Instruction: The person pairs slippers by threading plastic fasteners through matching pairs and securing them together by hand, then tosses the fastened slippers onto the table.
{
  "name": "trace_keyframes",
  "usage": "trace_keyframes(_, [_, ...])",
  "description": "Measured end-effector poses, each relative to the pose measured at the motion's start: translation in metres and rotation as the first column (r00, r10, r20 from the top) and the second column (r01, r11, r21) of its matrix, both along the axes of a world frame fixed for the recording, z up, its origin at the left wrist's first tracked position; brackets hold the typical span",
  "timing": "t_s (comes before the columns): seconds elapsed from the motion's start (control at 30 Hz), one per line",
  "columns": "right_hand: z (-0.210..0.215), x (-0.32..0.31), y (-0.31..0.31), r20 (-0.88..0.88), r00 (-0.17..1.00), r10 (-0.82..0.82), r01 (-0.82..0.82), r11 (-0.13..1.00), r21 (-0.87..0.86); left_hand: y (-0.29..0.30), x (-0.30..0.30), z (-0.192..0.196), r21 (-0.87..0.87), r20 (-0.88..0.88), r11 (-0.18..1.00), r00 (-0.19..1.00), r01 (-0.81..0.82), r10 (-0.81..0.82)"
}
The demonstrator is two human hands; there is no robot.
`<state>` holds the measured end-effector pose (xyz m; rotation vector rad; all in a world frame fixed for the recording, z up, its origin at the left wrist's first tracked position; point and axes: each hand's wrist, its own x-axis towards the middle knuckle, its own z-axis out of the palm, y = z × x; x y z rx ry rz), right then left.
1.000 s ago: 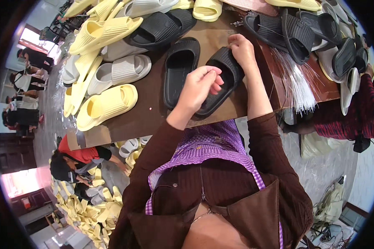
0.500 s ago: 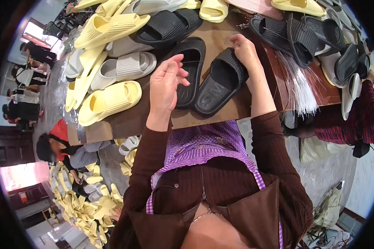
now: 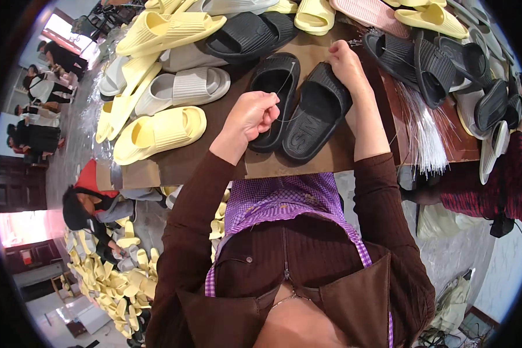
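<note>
Two black ribbed slide slippers lie side by side in front of me, the left one [image 3: 293, 74] and the right one [image 3: 314, 134], soles down and toes away from me. Over the left slipper, my left hand [image 3: 253, 118] is closed in a pinch on a thin, pale plastic tie [image 3: 284, 87]. The tie curves out from its fingers above both slippers; its ends are hard to follow. My right hand [image 3: 347, 66] is closed at the right slipper's toe end, by the strap's outer side. What its fingertips hold is too small to make out.
Brown cardboard [image 3: 214, 159] covers the table. Yellow [image 3: 162, 133] and grey slippers [image 3: 182, 90] are piled at the left, more black ones [image 3: 432, 72] at the right. A bundle of white plastic ties [image 3: 426, 136] hangs over the right edge. A person [image 3: 84, 203] crouches beside slippers on the floor.
My left hand has gone from loosely open to a closed pinch on the tie and turned inward over the left slipper. My right hand stays at the right slipper's toe end. The view has shifted slightly.
</note>
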<state>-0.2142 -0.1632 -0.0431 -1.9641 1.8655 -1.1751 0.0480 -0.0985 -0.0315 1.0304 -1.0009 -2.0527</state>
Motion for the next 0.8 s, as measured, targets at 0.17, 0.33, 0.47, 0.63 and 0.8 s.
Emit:
trace_keyframes(0.17, [-0.01, 0.001, -0.002, 0.021, 0.999, -0.026, 0.026, 0.999, 0.037, 0.01, 0.0, 0.003, 0.124, 0.047, 0.989, 0.996, -0.087, 0.081])
trace_keyframes(0.33, [-0.01, 0.003, 0.0, 0.0, 0.999, -0.05, 0.05, 0.997, 0.063, 0.028, 0.007, 0.001, 0.253, -0.005, 0.962, 0.995, -0.098, 0.102])
trace_keyframes(0.47, [-0.01, 0.001, -0.003, 0.002, 1.0, -0.021, 0.021, 0.997, 0.069, 0.03, 0.004, 0.0, 0.307, 0.011, 0.943, 0.991, -0.127, 0.13])
trace_keyframes(0.63, [-0.008, 0.006, -0.011, -0.049, 0.999, 0.013, -0.01, 0.998, 0.062, -0.009, -0.008, -0.012, 0.229, -0.009, 0.965, 0.991, -0.128, 0.133])
trace_keyframes(0.8, [-0.005, 0.014, -0.02, -0.024, 0.991, 0.13, -0.128, 0.99, 0.067, -0.045, -0.037, -0.029, 0.182, 0.071, 0.95, 0.967, -0.254, 0.245])
